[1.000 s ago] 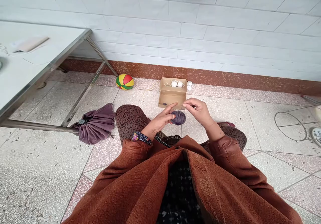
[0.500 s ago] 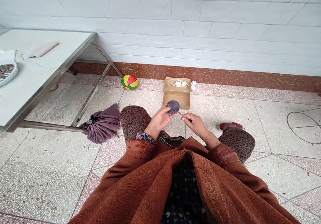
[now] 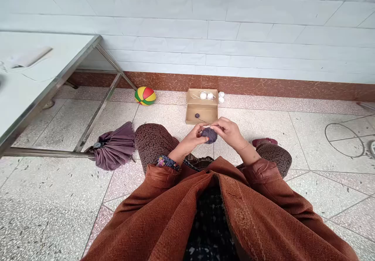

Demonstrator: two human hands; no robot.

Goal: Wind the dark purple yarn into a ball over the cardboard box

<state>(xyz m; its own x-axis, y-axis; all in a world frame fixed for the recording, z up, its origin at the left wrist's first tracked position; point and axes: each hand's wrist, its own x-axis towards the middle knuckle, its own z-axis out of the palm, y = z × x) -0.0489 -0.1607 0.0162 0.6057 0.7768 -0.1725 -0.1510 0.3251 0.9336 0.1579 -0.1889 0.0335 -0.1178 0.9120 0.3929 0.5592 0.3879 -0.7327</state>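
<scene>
My left hand [image 3: 191,139] is closed around a ball of dark purple-grey yarn [image 3: 209,135], its thumb and fingers on the ball's left side. At the top of the ball, my right hand [image 3: 229,133] pinches a strand of the same yarn. Beyond my hands, an open cardboard box [image 3: 210,114] rests on the floor. In its near half lies a small dark yarn ball [image 3: 197,115], from which a strand runs toward my hands. Two white yarn balls [image 3: 206,95] with loose thread sit in the far half.
Two more white balls [image 3: 221,97] lie right of the box. A colourful ball [image 3: 145,96] sits near the wall. A purple umbrella [image 3: 115,146] leans by the legs of a white table [image 3: 35,79] on the left. A wire ring [image 3: 344,140] stands at right.
The yarn ball has turned and come slightly right and nearer. My right hand has risen from below right of it to its top. The small dark ball in the box has come into sight.
</scene>
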